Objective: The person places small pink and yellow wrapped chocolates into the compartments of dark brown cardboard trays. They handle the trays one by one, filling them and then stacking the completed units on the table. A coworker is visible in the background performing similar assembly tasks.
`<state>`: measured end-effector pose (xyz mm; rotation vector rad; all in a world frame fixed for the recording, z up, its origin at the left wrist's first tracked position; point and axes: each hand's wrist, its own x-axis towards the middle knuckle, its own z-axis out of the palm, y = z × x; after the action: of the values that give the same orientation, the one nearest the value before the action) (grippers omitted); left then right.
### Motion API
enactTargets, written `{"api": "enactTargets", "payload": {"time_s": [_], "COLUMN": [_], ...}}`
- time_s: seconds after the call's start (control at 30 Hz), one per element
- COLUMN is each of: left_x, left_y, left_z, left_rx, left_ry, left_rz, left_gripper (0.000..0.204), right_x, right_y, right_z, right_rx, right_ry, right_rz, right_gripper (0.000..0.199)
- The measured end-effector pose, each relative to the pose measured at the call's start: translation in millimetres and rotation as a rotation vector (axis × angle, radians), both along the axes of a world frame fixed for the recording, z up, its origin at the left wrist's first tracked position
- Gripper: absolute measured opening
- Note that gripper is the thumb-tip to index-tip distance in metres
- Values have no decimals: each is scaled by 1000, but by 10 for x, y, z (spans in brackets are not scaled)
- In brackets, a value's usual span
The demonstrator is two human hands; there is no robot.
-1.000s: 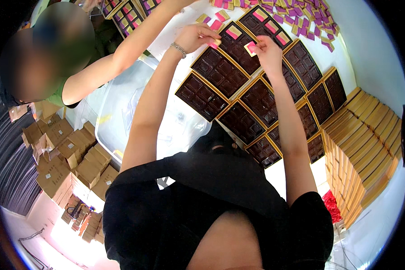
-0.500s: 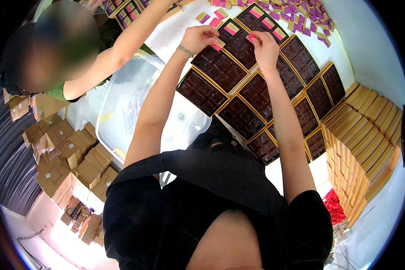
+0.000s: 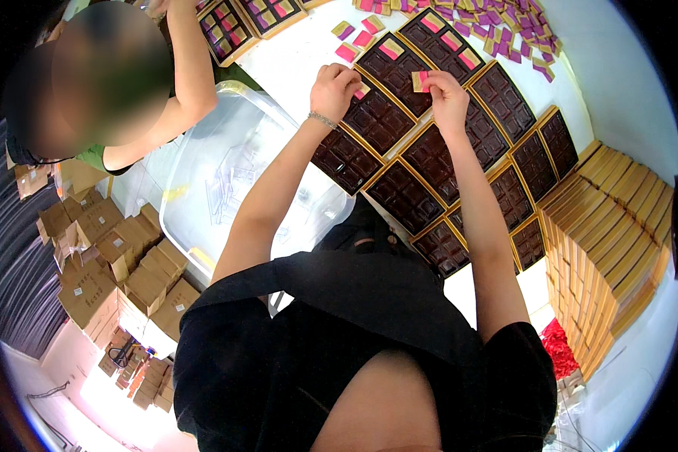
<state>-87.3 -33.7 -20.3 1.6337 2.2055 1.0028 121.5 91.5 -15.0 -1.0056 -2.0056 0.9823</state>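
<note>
My left hand [image 3: 334, 90] is closed at the far corner of a dark brown compartment tray [image 3: 377, 117]. Its fingertips pinch a small pink-and-gold packet [image 3: 362, 91], partly hidden by the fingers. Over the neighbouring tray [image 3: 396, 74], my right hand [image 3: 448, 104] pinches another pink-and-gold packet [image 3: 419, 81] between thumb and fingers. That neighbouring tray has one pink-and-gold packet [image 3: 390, 50] in its far compartment. The tray beyond [image 3: 429, 47] holds several in a row along its far side.
Loose purple, pink and gold packets [image 3: 505, 34] are heaped at the far right. More brown trays [image 3: 407, 197] lie nearer me. Stacked gold-edged trays [image 3: 610, 188] stand at right. A clear plastic bin [image 3: 203, 162] sits at left; beyond it a co-worker's arm [image 3: 192, 75] reaches toward filled trays [image 3: 226, 32].
My left hand has come nearer, down onto the tray's corner, uncovering a loose pink packet. My right hand has shifted slightly nearer and right, its packet turned. The co-worker's arm has drawn back leftward.
</note>
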Motion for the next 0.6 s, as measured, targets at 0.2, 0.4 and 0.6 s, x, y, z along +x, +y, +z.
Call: {"api": "enactTargets", "payload": {"time_s": [0.2,0.4,0.6], "left_x": [0,-196,-670], "left_y": [-57,108,428], "left_z": [-21,-7,-175], "left_rx": [-22,-31,-27], "left_ry": [-53,-104,134], "left_rz": [3,89,-169], "left_gripper": [21,21,30], "right_x": [-112,-237,-498], "right_y": [45,57,-5], "right_z": [89,75,-3], "right_rx": [167,693,597], "right_ry": [-205,-443,-509], "right_rz": [-85,-37,-71], "right_gripper": [12,13,14]}}
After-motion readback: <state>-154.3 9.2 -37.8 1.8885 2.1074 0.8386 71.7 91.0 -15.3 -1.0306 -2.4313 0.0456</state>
